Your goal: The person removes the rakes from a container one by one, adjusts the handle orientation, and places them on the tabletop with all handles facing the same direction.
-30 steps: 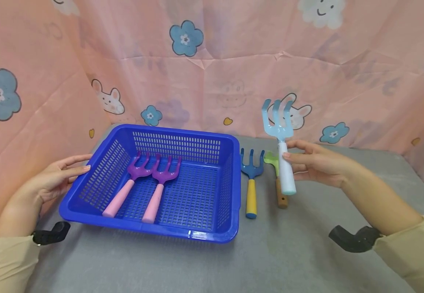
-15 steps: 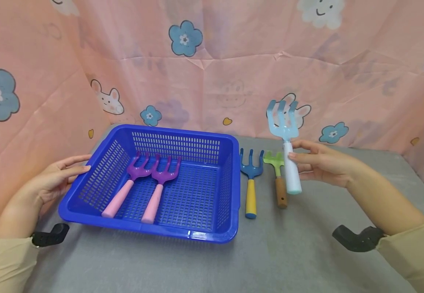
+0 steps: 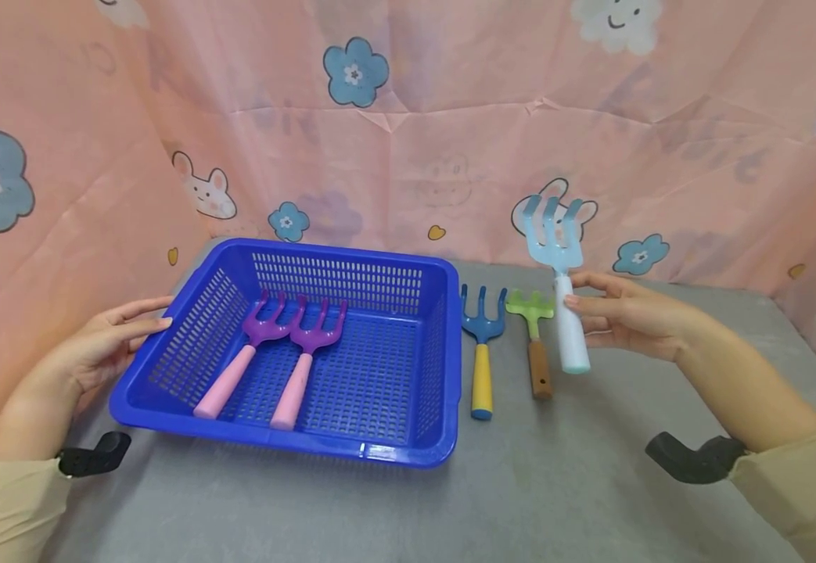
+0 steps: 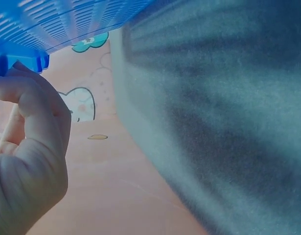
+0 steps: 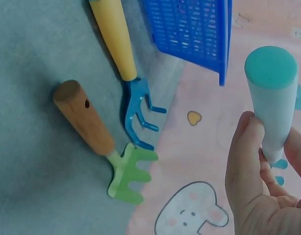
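My right hand (image 3: pixel 633 317) pinches the white handle of a light blue hand rake (image 3: pixel 555 254), held upright above the grey table. In the right wrist view, the handle's teal end (image 5: pixel 271 67) faces the camera, with thumb and fingers around the handle. At the left, my left hand (image 3: pixel 108 344) grips the rim of a blue plastic basket (image 3: pixel 443 367); in the left wrist view its fingers (image 4: pixel 30 93) bend at that rim. Two purple hand rakes with pink handles, the left one (image 3: pixel 228 379) and the right one (image 3: pixel 293 387), lie side by side in the basket.
Right of the basket lies a dark blue hand rake (image 3: pixel 482 375) with a yellow handle. Beside it is a green hand rake (image 3: pixel 538 363) with a wooden handle. A pink patterned cloth (image 3: pixel 408 156) stands behind the grey table (image 3: pixel 534 493).
My right hand has moved slightly right with the light blue rake, uncovering the green rake's head. The left hand and the basket stay in place.
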### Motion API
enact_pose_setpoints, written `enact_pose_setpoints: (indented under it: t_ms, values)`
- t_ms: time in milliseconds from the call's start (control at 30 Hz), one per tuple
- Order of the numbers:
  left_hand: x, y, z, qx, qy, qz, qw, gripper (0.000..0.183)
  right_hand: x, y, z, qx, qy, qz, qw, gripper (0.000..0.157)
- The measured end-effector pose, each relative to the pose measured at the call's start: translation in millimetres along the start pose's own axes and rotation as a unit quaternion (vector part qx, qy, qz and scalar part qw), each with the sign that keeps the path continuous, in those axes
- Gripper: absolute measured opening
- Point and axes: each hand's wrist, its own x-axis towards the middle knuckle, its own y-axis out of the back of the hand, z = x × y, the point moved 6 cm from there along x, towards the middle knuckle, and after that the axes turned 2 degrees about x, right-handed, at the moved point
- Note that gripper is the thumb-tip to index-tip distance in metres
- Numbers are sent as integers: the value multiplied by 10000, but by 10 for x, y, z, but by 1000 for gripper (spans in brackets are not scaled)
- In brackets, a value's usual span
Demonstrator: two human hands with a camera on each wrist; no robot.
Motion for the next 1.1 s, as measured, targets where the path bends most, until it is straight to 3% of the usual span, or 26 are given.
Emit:
enact_pose_setpoints:
  t_ms: [600, 1100]
  values:
    - [-3, 10, 9, 79, 2, 35, 10000, 28, 5, 207, 124, 56, 3, 68, 10000, 21]
    - [26, 20, -18, -83, -133, -148, 9998, 30, 22, 343, 258, 105, -57, 88, 9999, 19]
